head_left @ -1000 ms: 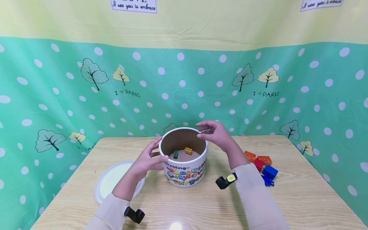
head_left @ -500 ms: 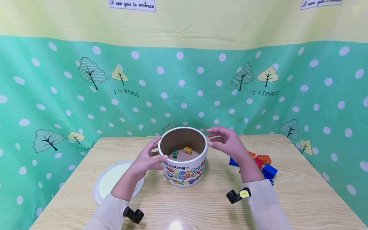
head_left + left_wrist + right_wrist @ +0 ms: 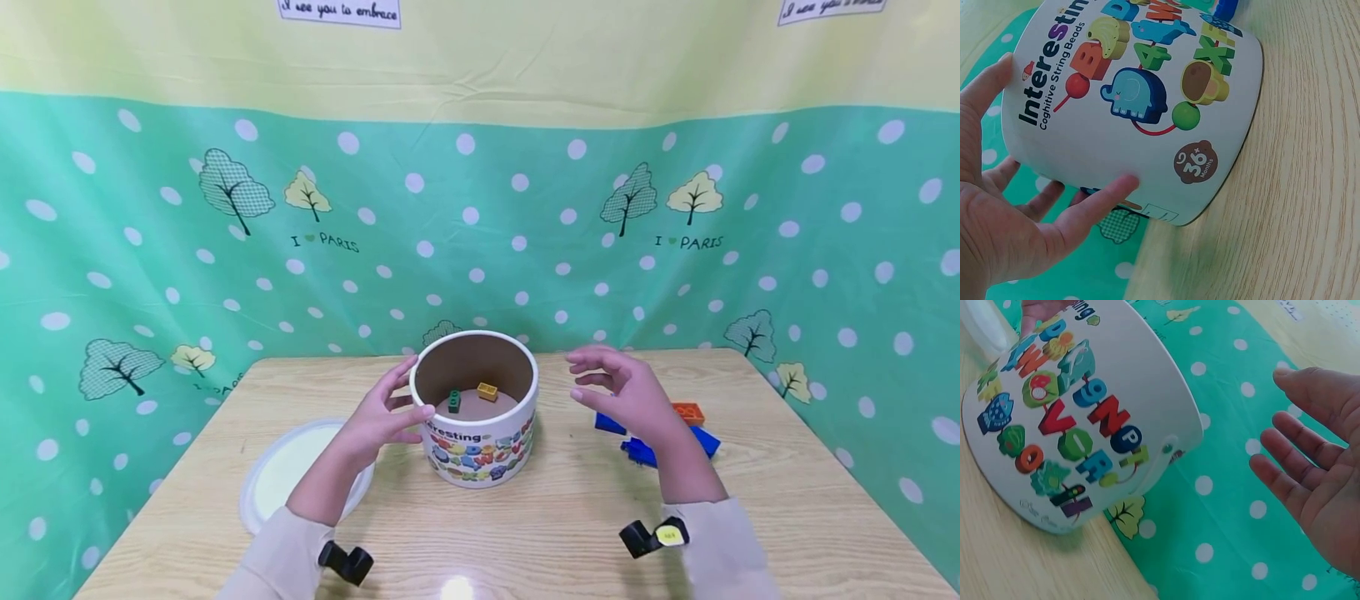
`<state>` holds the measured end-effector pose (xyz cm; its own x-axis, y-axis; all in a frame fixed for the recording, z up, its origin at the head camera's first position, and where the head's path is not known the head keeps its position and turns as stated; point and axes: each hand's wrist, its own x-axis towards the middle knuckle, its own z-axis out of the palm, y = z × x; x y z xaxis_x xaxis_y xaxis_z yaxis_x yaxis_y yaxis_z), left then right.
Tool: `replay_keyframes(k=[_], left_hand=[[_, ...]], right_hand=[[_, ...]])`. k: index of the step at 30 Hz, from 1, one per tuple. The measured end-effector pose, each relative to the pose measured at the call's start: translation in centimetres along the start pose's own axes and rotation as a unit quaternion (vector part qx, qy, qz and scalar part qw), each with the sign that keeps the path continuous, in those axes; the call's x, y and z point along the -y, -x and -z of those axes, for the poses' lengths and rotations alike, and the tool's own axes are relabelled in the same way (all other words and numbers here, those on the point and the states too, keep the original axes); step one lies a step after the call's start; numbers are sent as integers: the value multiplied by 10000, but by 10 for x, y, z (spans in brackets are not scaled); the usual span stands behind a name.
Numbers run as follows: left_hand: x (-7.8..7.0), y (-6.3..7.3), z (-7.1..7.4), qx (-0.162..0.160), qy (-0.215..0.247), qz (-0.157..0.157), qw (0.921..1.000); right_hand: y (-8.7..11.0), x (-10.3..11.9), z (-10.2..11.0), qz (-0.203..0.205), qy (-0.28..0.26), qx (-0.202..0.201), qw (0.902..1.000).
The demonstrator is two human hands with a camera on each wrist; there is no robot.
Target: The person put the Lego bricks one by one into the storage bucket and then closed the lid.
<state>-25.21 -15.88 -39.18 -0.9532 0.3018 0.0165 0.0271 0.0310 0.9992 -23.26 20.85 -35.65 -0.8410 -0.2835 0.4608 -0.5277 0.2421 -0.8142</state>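
Observation:
A round white bucket [image 3: 477, 425] printed with colourful letters and animals stands lidless mid-table. Inside lie a green toy brick [image 3: 454, 402] and a yellow toy brick [image 3: 487, 392]. My left hand [image 3: 382, 414] rests against the bucket's left side, thumb at the front of the rim and fingers spread behind. In the left wrist view, the left hand's thumb [image 3: 1100, 203] lies straight along the printed wall. My right hand [image 3: 624, 396] is in the air right of the bucket, apart from it, fingers loosely bent and holding nothing. It partly covers several toy bricks behind it.
Left of the bucket a round white lid [image 3: 288, 467] lies flat, partly under the left forearm. On the right are blue bricks [image 3: 640, 452] and an orange brick [image 3: 688, 412]. A green dotted cloth [image 3: 480, 225] hangs behind the wooden table [image 3: 525, 542].
My right hand has moved from the bucket's right rim out to the right, towards the bricks. The left hand stays at the bucket, and the bricks inside lie as before.

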Motion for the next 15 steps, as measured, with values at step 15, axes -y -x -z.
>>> replay_keyframes(k=[15], left_hand=[[1, 0, 0, 27, 7, -29, 10000]], right_hand=[[32, -10, 35, -58, 141, -243, 9996]])
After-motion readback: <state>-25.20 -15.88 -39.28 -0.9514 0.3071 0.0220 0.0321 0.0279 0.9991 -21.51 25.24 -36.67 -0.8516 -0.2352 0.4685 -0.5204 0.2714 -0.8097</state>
